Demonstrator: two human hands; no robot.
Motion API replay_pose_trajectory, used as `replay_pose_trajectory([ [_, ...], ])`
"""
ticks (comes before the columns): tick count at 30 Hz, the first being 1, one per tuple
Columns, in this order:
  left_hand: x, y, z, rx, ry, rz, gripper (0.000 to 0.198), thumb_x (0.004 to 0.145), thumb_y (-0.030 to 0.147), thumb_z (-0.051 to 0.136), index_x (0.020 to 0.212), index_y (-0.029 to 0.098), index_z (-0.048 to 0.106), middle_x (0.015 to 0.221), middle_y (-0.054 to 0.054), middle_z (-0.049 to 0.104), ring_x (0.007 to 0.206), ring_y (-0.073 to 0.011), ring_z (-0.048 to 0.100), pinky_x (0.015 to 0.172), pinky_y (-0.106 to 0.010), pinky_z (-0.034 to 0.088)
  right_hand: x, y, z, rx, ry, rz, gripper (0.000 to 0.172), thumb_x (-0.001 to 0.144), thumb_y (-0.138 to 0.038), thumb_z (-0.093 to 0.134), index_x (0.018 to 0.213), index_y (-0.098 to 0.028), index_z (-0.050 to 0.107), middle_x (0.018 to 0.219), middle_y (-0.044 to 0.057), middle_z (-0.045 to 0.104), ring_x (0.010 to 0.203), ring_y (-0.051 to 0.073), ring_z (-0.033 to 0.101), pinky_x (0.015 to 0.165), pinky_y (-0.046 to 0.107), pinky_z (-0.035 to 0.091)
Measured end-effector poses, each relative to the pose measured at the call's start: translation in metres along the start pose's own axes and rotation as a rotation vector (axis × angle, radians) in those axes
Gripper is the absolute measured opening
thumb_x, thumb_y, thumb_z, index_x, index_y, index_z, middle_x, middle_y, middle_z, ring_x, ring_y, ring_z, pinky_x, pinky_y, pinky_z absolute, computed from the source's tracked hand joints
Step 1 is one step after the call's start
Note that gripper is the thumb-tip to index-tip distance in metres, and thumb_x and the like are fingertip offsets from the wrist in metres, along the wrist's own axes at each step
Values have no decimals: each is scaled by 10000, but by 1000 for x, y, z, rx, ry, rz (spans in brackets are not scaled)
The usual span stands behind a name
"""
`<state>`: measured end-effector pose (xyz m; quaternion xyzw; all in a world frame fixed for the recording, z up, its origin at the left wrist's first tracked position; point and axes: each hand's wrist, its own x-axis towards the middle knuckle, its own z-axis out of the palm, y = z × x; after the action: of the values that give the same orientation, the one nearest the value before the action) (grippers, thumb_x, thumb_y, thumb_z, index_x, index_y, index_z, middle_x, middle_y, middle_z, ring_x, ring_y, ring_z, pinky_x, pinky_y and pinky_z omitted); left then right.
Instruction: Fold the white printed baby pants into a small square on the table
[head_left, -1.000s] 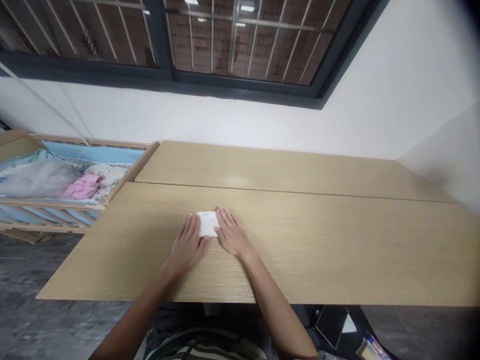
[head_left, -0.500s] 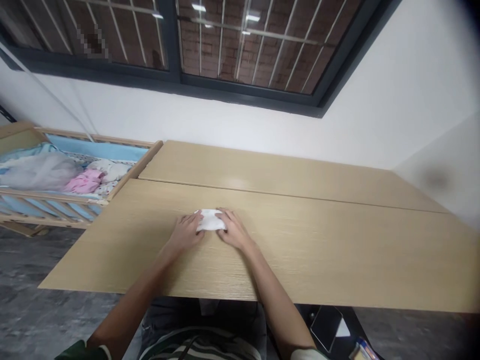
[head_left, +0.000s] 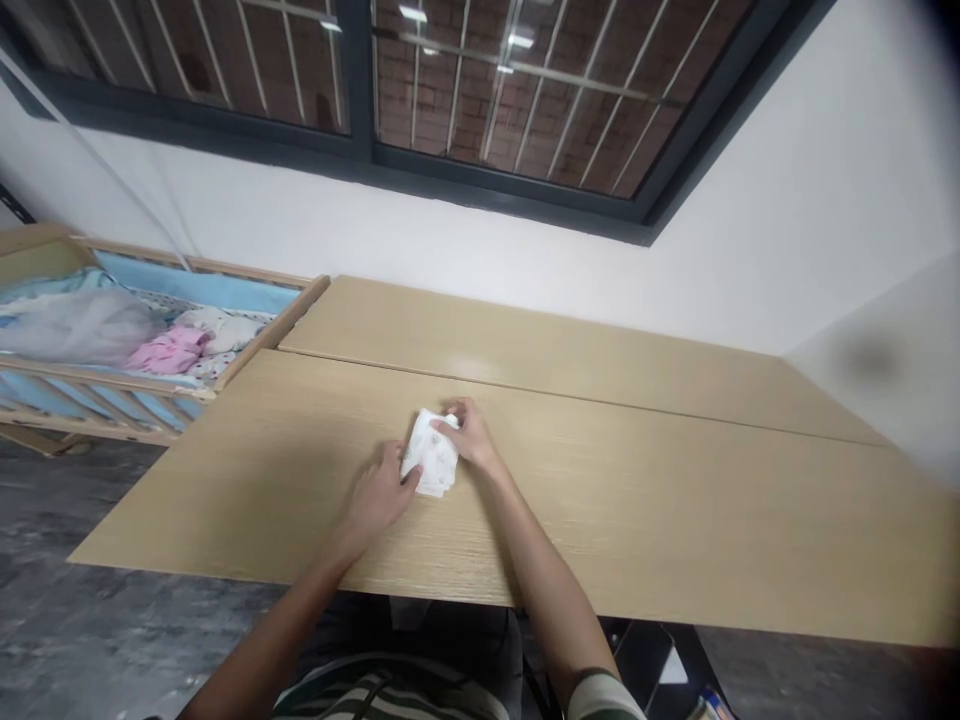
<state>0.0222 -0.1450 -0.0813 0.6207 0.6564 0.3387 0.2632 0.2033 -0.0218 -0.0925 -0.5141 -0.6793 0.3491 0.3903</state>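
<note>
A small folded white pad (head_left: 433, 462), soft and layered with faint printed marks, looks like a folded diaper, though its kind is not certain. It lies tilted on the wooden tabletop (head_left: 637, 500). My left hand (head_left: 382, 490) grips its lower left side, thumb on top and fingers at the edge. At the upper right corner, my right hand (head_left: 471, 435) pinches it, with the thumb across its face. Some of the fingertips are hidden beneath or behind the pad.
A wooden crib (head_left: 262, 330) with blue lining, pink cloth (head_left: 171, 350) and bedding stands left of the table. Behind the table rises a white wall (head_left: 525, 270) under a barred window (head_left: 510, 100). A black surface with small items (head_left: 660, 660) sits below the front edge.
The white pad has turned from lying level to slanting upright, showing its printed face. My right hand has moved up to its top corner, my left hand to its lower left.
</note>
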Motion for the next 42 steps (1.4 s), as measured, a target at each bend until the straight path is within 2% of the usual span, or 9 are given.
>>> replay_pose_trajectory([
  [5, -21, 8, 11, 259, 133, 201, 449, 996, 353, 473, 1381, 123, 481, 1440, -229, 533, 1385, -373, 467, 1083, -538, 436, -10, -15, -2, -179, 28, -170, 453, 983, -382, 543, 1375, -157, 529, 1405, 190, 541, 1329, 285, 522, 1135, 477, 421],
  [8, -40, 12, 28, 417, 129, 390, 542, 1015, 387, 453, 1471, 96, 419, 1538, -239, 458, 1454, -364, 403, 1120, -522, 419, -31, -43, -5, -314, -244, -402, 490, 1057, -385, 430, 1503, -187, 470, 1600, 152, 414, 1502, 261, 358, 1230, 467, 309],
  [11, -54, 12, 45, 524, 103, 422, 557, 1007, 430, 471, 1419, 58, 514, 1464, -282, 526, 1391, -404, 475, 1120, -561, 411, -48, -64, -2, -394, -541, -551, 494, 1089, -400, 373, 1563, -272, 430, 1683, 51, 308, 1556, 226, 267, 1256, 459, 259],
  [16, -57, 9, 49, 577, 63, 408, 448, 1003, 426, 478, 1268, 121, 672, 1298, -240, 659, 1252, -401, 587, 1087, -600, 430, -47, -51, 5, -489, -691, -562, 491, 1091, -422, 395, 1561, -288, 446, 1656, 37, 352, 1563, 212, 254, 1269, 463, 214],
  [23, -50, 15, 41, 617, 43, 409, 564, 1010, 414, 487, 1472, 92, 501, 1542, -259, 452, 1442, -410, 414, 1120, -541, 410, -5, -20, -5, -525, -622, -542, 574, 1075, -481, 428, 1615, -312, 332, 1689, 27, 254, 1576, 236, 209, 1290, 490, 137],
  [27, -51, 13, 47, 597, 55, 397, 592, 1010, 408, 488, 1520, 111, 439, 1568, -247, 426, 1446, -399, 410, 1128, -534, 394, 15, -7, -9, -523, -606, -488, 629, 1067, -571, 365, 1628, -293, 304, 1708, 35, 213, 1592, 238, 137, 1295, 483, 80],
  [31, -47, 14, 44, 566, 74, 410, 557, 1002, 382, 497, 1506, 147, 457, 1556, -218, 453, 1424, -382, 433, 1109, -522, 404, 24, 7, -9, -561, -528, -416, 620, 1095, -516, 229, 1639, -221, 271, 1710, 75, 223, 1592, 219, 134, 1289, 470, 88],
  [37, 7, 11, 3, 457, 31, 226, 347, 1023, 432, 432, 1180, 203, 641, 1196, -146, 680, 1135, -314, 610, 987, -473, 463, 1, 2, -5, -607, -102, -289, 572, 1057, -426, 356, 1538, -120, 403, 1537, 229, 444, 1444, 345, 385, 1175, 560, 302],
  [42, 45, -2, 1, 438, 55, 106, 330, 971, 446, 515, 1065, 145, 610, 1077, -202, 671, 1088, -360, 628, 934, -489, 484, -27, -5, 6, -343, 12, -164, 304, 961, -333, 537, 1221, -179, 571, 1190, 145, 581, 1153, 280, 577, 1042, 452, 471],
])
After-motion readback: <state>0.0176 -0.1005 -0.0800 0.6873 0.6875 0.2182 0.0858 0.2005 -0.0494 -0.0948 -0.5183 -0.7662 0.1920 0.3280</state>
